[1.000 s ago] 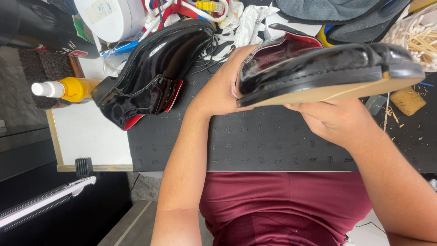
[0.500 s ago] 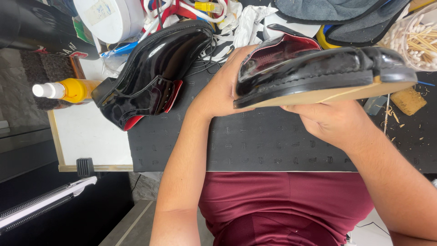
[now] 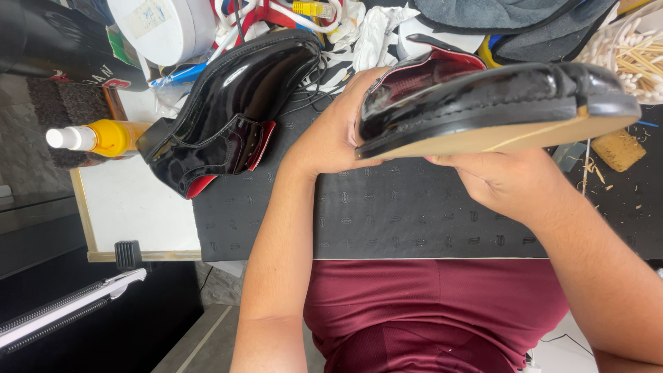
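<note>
I hold a glossy black dress shoe (image 3: 483, 103) with a red lining and a tan sole edge above the black mat (image 3: 387, 221). The shoe lies on its side, its sole facing me. My left hand (image 3: 331, 135) is cupped around its end on the left. My right hand (image 3: 507, 183) supports it from underneath at the sole. A second black shoe (image 3: 235, 110) with red lining rests on the mat to the left, touched by neither hand.
A yellow spray bottle (image 3: 103, 137) lies at the left by a white board (image 3: 124, 207). A white round container (image 3: 162, 27), cables and cloths crowd the far side. Cotton swabs (image 3: 632, 52) and a tan block (image 3: 618, 148) sit at the right.
The held shoe has shifted slightly, its right end tipping a little lower. Both hands keep their grip.
</note>
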